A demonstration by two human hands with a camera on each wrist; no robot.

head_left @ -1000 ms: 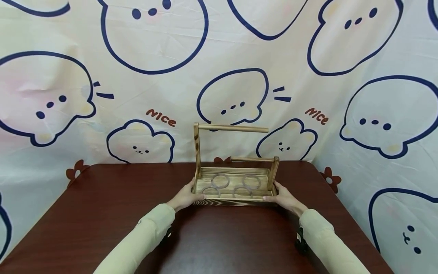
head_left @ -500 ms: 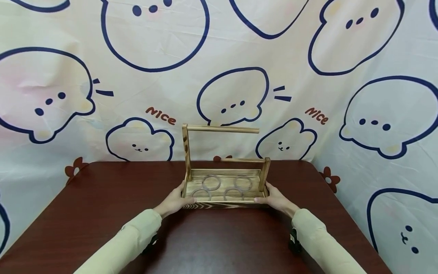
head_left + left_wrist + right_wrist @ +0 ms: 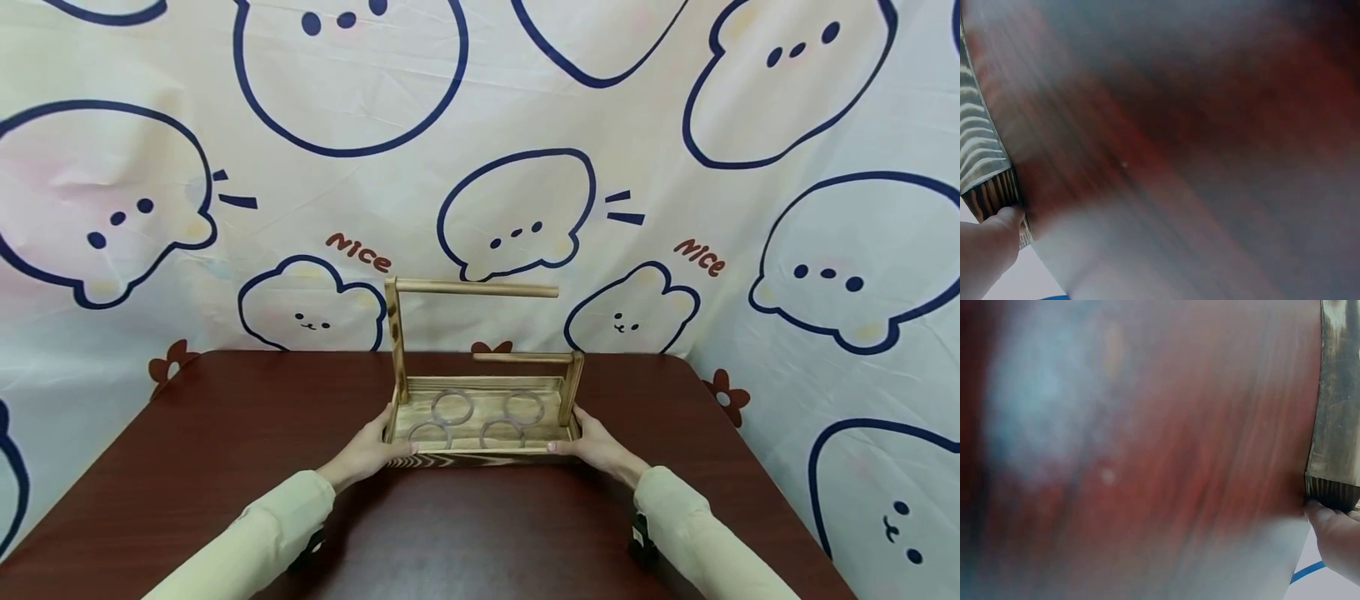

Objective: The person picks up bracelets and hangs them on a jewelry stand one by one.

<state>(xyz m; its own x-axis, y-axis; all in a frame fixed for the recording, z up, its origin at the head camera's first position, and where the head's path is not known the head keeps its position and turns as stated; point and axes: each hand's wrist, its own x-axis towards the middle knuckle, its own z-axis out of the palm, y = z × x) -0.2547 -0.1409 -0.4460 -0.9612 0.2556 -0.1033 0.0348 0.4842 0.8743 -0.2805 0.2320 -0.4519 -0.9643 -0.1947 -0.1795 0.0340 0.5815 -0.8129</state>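
A wooden display stand [image 3: 480,459] lies on the table in the head view. It has a shallow tray base, a tall post with a bar at the left and a shorter post with a bar at the right. Several thin, pale rings [image 3: 452,422] show on its tray floor; I cannot tell whether they are loose or fixed. My left hand [image 3: 365,451] grips the tray's left end, thumb over the front edge. My right hand [image 3: 600,446] holds the right end the same way. Both wrist views show a front corner of the stand beside a hand; fingers behind the ends are mostly hidden.
The dark red-brown table [image 3: 480,533] reaches back to a white cloth backdrop [image 3: 405,200] with cartoon outlines. Another patterned cloth side [image 3: 847,333] stands along the table's right edge.
Both hands have moved the wooden stand leftward across the table and slightly nearer to me. Their hold at its two ends looks the same. The head view has shifted a little.
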